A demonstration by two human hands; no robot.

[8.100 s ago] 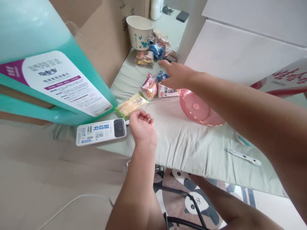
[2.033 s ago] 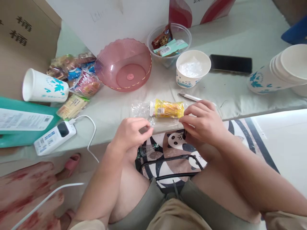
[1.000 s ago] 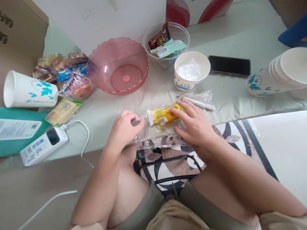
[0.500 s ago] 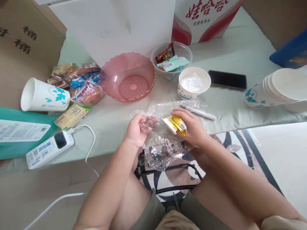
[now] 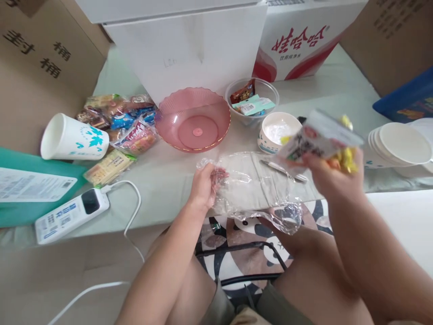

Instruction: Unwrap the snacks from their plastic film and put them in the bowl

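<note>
The person wore loose grey-green shorts [image 5: 279, 307], plain in colour, whose two legs ended in straight, wide hems partway along the bare thighs [image 5: 324, 280]. Between them showed a narrow, dark, tapering strip [image 5: 249, 295] — cord or fold, too small to tell — above a scrap of plain beige cloth [image 5: 245, 317]. The left hand [image 5: 203, 186], right hand [image 5: 340, 174] and both forearms [image 5: 165, 253] were bare

The bowl [image 5: 192, 124] looked to be pink plastic, ribbed and glossy, and the tub [image 5: 252, 101] clear, smooth plastic. The bag [image 5: 243, 185] was thin, crinkled, shiny film. The cup [image 5: 75, 137] looked like smooth, matt paper, the carton [image 5: 56, 63] matt cardboard, the tablecloth [image 5: 321, 88] softly creased cloth.
</note>
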